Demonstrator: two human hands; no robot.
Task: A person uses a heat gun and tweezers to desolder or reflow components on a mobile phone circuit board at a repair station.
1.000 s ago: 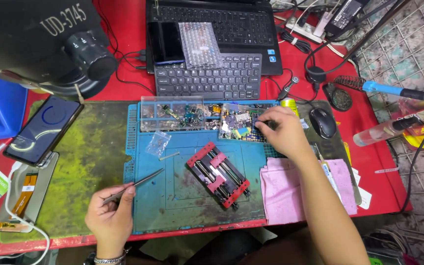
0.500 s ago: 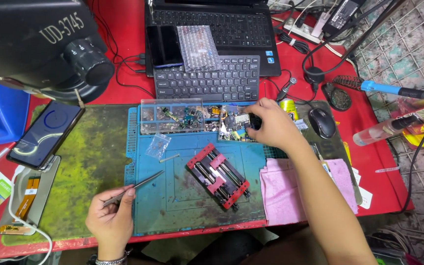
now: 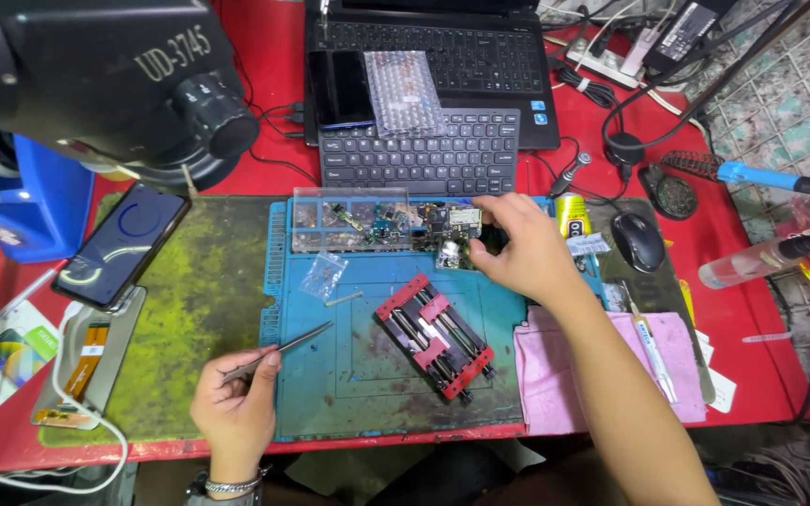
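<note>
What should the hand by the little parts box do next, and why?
Probably lift the small circuit board it is pinching and carry it down to the red clamp. The right hand already has its fingers on that board beside the clear parts box, the clamp looks empty, and the left hand holds tweezers ready.
</note>
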